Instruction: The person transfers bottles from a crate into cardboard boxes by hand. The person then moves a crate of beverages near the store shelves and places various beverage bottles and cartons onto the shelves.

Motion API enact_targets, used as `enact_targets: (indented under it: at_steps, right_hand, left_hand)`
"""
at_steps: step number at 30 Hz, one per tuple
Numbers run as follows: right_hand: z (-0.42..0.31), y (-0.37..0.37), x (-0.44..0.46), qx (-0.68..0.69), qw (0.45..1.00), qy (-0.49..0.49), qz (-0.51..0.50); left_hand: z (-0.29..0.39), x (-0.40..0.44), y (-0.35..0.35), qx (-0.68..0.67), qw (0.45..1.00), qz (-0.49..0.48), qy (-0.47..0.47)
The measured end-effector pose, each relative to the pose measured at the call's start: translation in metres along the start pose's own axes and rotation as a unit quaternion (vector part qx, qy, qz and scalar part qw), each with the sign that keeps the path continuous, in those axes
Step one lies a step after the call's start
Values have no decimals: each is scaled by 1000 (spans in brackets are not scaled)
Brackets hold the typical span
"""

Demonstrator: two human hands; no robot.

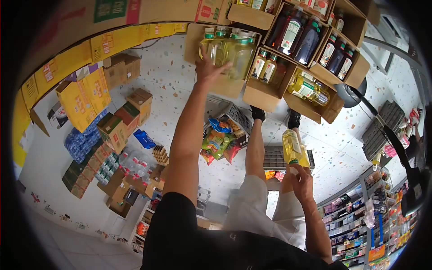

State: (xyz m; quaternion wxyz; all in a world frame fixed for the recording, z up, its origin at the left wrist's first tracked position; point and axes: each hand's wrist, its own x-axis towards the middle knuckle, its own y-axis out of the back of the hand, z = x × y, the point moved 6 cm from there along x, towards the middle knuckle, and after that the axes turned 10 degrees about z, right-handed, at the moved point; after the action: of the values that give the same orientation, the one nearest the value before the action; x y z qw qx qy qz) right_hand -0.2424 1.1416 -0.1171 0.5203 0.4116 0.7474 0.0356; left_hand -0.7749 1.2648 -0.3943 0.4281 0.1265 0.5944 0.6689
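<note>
My left hand (210, 68) reaches up to an open carton (225, 87) with several clear bottles of yellow cooking oil (243, 56) standing in it. Its fingers are spread against the nearest bottles, and the hand is not wrapped round any of them. Low on the other side, my right hand (302, 182) grips a bottle of yellow cooking oil (292, 146) by its green-capped neck end. A label shows on this bottle, which is tilted with its base pointing away from me.
Open cartons hold dark sauce bottles (291, 32), smaller bottles (268, 67) and lying oil bottles (310, 89). Below is a basket of snack bags (220, 139); a grey crate (275, 157) stands by my legs. Yellow cartons (85, 96) line the left, stocked shelves (355, 220) the right.
</note>
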Motion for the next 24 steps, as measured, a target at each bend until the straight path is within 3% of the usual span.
enact_targets:
  at_steps: [4,8,10,14,16,19,23,24]
  right_hand:
    - [9,1,4,8,1000,-12,10]
    - [11,9,9,-11,1000,-7,7]
    - [8,11,16,-6,1000,11,28]
    - [2,14,24,-7,999,-5,31]
    - [-1,14,27,-5,999,-9,33]
    - [-10,16,30,-3,999,-10,31]
    - [-31,20,29,-14,1000,-8,10]
    - [-38,22,28,-15,1000,-9,11]
  left_hand:
    - [39,-13,1,72,996,44,20]
    - [15,-10,-12,104,991,87,-3]
    - [16,-8,-5,75,989,92,-92]
    - [19,1,-2,90,982,61,-152]
    - [19,7,-4,49,983,113,-133]
    - [21,6,-2,42,988,99,-113]
    - [14,4,5,-53,985,97,-130]
    - [15,2,13,-60,978,140,-144]
